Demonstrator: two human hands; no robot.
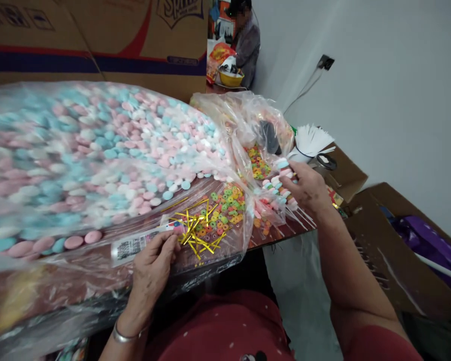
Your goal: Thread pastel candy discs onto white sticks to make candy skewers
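Note:
My left hand (156, 258) is closed, thumb against forefinger, at the edge of a printed clear packet (130, 246) and a pile of gold twist ties (197, 228). What sits in its fingertips is too small to make out. My right hand (308, 188) has thumb and fingers curled around a candy skewer on a heap of pastel candy skewers (274, 185) with white sticks. Small ring-shaped candies (229, 203) in green, yellow and orange lie beyond the ties. A big clear bag of pink, blue and white round candies (128, 140) fills the table's left side.
Behind the bag stands a large cardboard box (97, 40). White paper sticks (311, 140) are bundled in a container at right, with a roll of tape (326, 161) nearby. Open cartons (383, 220) stand lower right. Another person (248, 50) is near a yellow bowl (231, 77).

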